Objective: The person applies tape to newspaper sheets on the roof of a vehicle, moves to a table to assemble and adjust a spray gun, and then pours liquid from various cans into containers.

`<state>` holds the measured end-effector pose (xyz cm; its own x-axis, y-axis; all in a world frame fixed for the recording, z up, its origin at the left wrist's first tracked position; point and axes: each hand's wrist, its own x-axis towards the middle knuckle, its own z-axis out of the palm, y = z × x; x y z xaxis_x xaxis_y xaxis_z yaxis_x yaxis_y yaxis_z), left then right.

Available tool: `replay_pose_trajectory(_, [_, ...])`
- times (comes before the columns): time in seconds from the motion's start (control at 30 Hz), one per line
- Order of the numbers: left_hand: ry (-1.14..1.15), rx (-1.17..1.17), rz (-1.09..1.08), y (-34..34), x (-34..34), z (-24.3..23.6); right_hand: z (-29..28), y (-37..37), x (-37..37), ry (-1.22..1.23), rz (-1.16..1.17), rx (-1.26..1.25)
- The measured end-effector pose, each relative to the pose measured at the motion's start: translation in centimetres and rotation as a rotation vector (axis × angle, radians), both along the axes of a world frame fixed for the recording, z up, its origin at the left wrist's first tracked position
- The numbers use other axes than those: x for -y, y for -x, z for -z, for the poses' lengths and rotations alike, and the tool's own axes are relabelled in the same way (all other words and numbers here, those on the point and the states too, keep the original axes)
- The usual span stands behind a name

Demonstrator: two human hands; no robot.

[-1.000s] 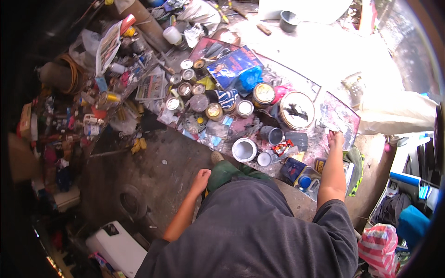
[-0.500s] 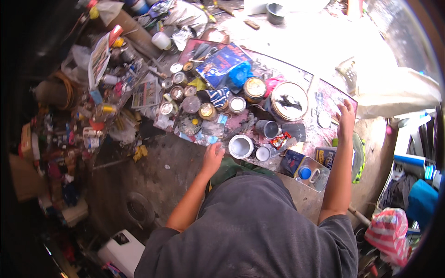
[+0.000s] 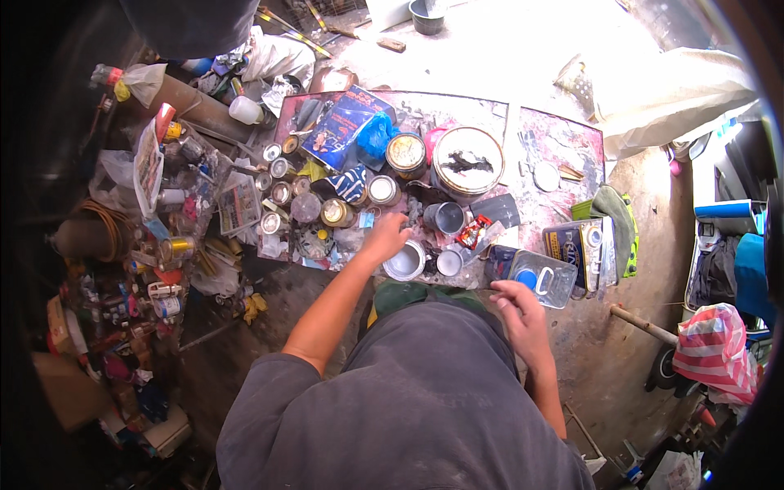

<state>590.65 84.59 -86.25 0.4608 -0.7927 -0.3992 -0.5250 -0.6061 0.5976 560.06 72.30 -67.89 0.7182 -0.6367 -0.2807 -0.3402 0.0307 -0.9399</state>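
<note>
My left hand [image 3: 387,238] reaches over the near side of the low table, its fingers slightly bent and apart. It is just above and left of an open white-rimmed paint can [image 3: 404,262] with pale grey contents; I see nothing in its grasp. Close to my body, my right hand [image 3: 523,314] hangs with fingers spread, left of a clear plastic jug [image 3: 558,282] and its blue cap [image 3: 525,278]. Between the hands stand a small cup of white liquid [image 3: 449,262] and a dark grey cup [image 3: 448,218]. A red wrapper [image 3: 473,233] lies beside them.
Paint tins [image 3: 335,213] crowd the table's left half. Behind are a large paint-smeared bucket [image 3: 468,161] and a blue plastic bag [image 3: 375,137]. A rectangular metal can [image 3: 576,249] stands at right. Clutter [image 3: 167,269] heaps at left; a dark rounded shape [image 3: 192,24] hangs at top left.
My right hand has drawn back from the table's right side to near my body. My left hand has moved forward over the tabletop. A dark shape has entered at the top left.
</note>
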Motion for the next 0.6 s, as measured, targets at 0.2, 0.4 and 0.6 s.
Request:
replay_pose_trajectory(0.2, [0.179,-0.054,-0.010,2.5,0.7,-1.8,0.3,-2.0,-0.9,0.069,-0.108,-0.002])
replay_pose_trajectory(0.4, [0.259,-0.051,0.060,4.5,1.6,-3.8,-0.1,-4.7,-0.3,0.210,-0.238,0.029])
replay_pose_trajectory(0.6, [0.199,-0.204,0.148,8.6,-1.5,-4.6,-0.4,-6.1,-0.5,0.306,-0.349,0.059])
